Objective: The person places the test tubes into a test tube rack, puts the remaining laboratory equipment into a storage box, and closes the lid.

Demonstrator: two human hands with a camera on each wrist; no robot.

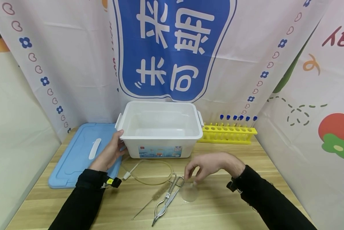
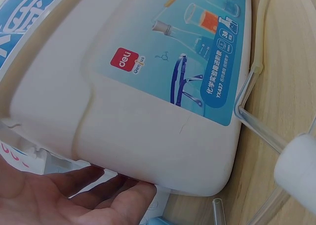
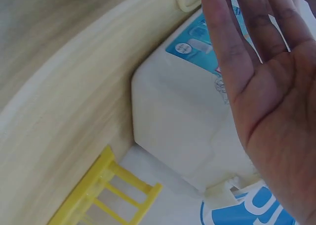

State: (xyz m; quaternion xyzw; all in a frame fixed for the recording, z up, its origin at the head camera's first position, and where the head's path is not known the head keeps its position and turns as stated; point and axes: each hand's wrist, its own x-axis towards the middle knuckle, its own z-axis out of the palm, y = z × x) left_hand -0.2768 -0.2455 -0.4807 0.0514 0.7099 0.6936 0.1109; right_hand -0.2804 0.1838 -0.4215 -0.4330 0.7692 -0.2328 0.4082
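Observation:
My left hand (image 1: 111, 150) holds the front left corner of a white plastic box (image 1: 160, 148), a fingertip at the rim and the other fingers (image 2: 128, 200) against the side wall. Over the table, my right hand (image 1: 209, 164) points downward, thumb and fingers apart, just above a clear round glass piece (image 1: 190, 193) with a narrow top; whether they touch is unclear. In the right wrist view the fingers (image 3: 224, 47) look fairly straight. Left of the glass piece lie metal tongs (image 1: 160, 204), a tube brush (image 1: 159, 192) and a yellowish hose (image 1: 152, 183) with a white stopper (image 1: 127, 175).
A blue lid (image 1: 71, 159) with a white strip (image 1: 95, 148) on it lies to the left. At the back right stands a yellow rack (image 1: 228, 140) holding several blue-capped tubes (image 1: 234, 118). Printed cloth (image 1: 82, 64) hangs behind the wooden table (image 1: 232, 204).

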